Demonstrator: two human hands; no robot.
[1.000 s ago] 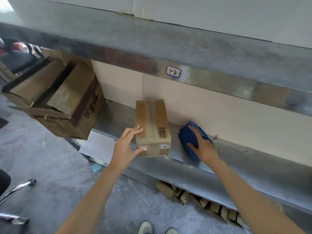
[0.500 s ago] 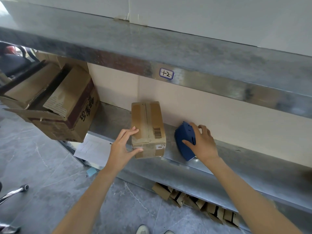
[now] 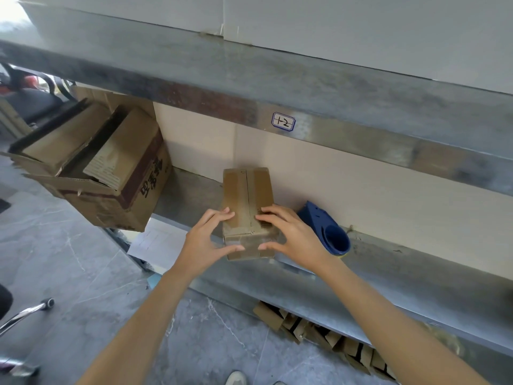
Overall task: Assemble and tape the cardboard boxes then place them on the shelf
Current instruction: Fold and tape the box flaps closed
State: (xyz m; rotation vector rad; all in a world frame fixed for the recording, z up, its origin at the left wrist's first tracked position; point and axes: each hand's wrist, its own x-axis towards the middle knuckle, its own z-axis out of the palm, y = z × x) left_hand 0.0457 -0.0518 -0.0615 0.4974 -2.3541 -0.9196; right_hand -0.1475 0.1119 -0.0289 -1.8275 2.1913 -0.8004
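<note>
A small taped cardboard box [image 3: 247,195] stands on the metal shelf [image 3: 388,262], its near end at the shelf's front edge. My left hand [image 3: 206,245] grips the box's near left corner, fingers on top and thumb on the front face. On the near right corner my right hand [image 3: 294,237] holds the box the same way. A blue tape dispenser [image 3: 327,229] lies on the shelf just right of the box, with no hand on it.
A large open cardboard box [image 3: 111,173] sits at the shelf's left end, overhanging the floor. An upper shelf beam with a label "1-2" [image 3: 283,122] runs overhead. Cardboard scraps [image 3: 319,334] lie under the shelf. A chair leg [image 3: 27,312] stands at the left.
My right hand let go of the blue tape dispenser and moved left onto the box. My left hand shifted further onto the box's near corner.
</note>
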